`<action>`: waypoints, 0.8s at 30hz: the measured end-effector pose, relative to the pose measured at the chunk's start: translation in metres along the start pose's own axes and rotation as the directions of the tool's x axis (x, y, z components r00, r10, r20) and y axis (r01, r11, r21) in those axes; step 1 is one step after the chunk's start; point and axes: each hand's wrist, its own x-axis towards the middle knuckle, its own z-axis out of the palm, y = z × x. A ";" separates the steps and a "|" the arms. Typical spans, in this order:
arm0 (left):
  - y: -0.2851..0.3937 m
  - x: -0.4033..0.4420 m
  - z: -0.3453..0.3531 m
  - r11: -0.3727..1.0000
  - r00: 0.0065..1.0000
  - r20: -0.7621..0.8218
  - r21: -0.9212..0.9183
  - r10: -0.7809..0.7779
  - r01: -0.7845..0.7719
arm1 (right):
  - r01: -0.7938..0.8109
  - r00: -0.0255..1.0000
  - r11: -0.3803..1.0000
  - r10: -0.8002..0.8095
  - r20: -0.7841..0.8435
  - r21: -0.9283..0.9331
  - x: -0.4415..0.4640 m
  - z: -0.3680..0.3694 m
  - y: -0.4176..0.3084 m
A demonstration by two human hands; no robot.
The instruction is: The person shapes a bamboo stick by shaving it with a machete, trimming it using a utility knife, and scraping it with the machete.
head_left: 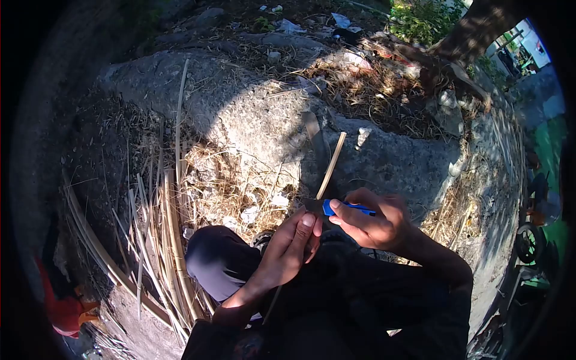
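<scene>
My right hand (379, 221) is closed around a blue utility knife (359, 209), whose dark blade points left over my left hand. My left hand (293, 241) pinches a pale split-bamboo strip (332, 165), with the thumb pressed down near the knife blade. The strip slants up and away beyond both hands, and a thin length shows below the left hand, over my lap. Whether the blade touches the strip I cannot tell. Past the strip, a wide dark blade, like a machete (314, 133), leans against the stone.
A pile of split bamboo strips (174, 240) lies left of my knee (219, 261). A large rough stone (258, 114) stretches ahead, with dry shavings (219, 177) in front of it. A tree trunk (480, 30) rises at upper right. A red object (63, 309) sits at lower left.
</scene>
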 end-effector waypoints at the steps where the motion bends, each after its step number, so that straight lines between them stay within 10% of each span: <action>1: 0.001 0.000 0.000 1.000 1.000 0.001 -0.002 -0.028 0.028 | 0.000 1.000 1.000 0.000 0.006 0.000 0.000 0.000 0.000; 24: -0.010 0.001 0.004 0.909 0.984 -0.125 0.412 0.125 -0.064 | -0.140 0.979 0.990 0.133 -0.152 -0.032 0.007 -0.003 0.018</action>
